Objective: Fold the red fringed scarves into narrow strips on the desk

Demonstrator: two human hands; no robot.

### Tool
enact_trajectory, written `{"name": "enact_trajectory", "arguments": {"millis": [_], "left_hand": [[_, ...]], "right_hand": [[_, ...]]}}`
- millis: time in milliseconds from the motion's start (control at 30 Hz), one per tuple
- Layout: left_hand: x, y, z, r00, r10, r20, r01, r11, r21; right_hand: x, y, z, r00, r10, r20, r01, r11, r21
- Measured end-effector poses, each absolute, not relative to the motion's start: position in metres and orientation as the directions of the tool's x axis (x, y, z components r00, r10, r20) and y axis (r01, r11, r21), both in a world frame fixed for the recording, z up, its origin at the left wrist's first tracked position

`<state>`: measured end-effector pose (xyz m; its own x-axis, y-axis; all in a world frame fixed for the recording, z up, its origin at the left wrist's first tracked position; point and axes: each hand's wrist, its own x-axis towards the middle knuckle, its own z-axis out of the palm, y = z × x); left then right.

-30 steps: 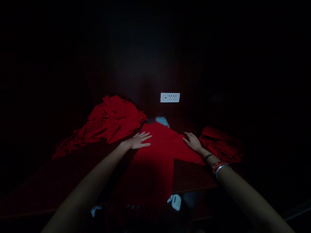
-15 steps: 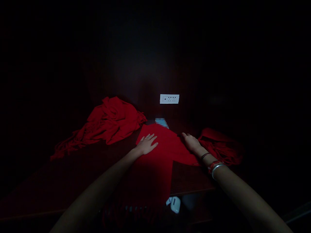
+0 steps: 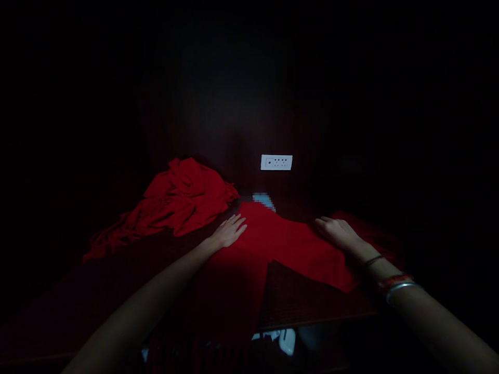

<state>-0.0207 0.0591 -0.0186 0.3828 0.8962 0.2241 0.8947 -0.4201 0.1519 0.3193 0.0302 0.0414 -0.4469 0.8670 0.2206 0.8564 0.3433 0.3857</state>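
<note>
A red fringed scarf [image 3: 273, 236] lies over the dark wooden surface, and its fringed end hangs past the front edge. My left hand [image 3: 228, 232] rests flat on the scarf's left part with the fingers stretched out. Farther right, the curled fingers of my right hand [image 3: 337, 232] grip the scarf's far edge, where part of it spreads out to the right. A crumpled red scarf [image 3: 187, 195] with fringes is piled at the left. Behind my right hand shows another red cloth [image 3: 376, 231], dim and partly hidden by the hand and wrist.
A white wall socket [image 3: 276, 162] is on the dark back wall. Below it lies a pixelated pale blue item [image 3: 264, 201]. Under the front edge [image 3: 312, 321] of the surface, a small white rounded case [image 3: 287, 342] is visible. The surroundings are very dark.
My right hand has moved right, drawing the scarf's right part out farther and flatter. My left hand has shifted slightly left on the scarf. The view has tilted slightly.
</note>
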Motion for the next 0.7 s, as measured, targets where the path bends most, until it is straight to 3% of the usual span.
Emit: {"name": "enact_trajectory", "arguments": {"millis": [167,267,400,700], "left_hand": [[-0.018,0.059,-0.012,0.425,0.878,0.220,0.889,-0.451,0.082],[-0.018,0.049,-0.006,0.399,0.900,0.173,0.903,-0.419,0.094],[-0.031,0.023,-0.005,0.359,0.932,0.054,0.918,-0.363,0.163],[-0.089,0.014,0.000,0.554,0.827,0.094,0.826,-0.561,0.063]], "right_hand": [[0.281,0.040,0.045,-0.474,0.833,0.285,0.865,0.379,0.329],[0.235,0.044,0.044,-0.524,0.817,0.241,0.852,0.500,0.156],[0.188,0.036,0.020,-0.703,0.701,0.116,0.700,0.712,-0.054],[0.188,0.021,-0.003,-0.723,0.682,0.114,0.676,0.732,-0.087]]}}
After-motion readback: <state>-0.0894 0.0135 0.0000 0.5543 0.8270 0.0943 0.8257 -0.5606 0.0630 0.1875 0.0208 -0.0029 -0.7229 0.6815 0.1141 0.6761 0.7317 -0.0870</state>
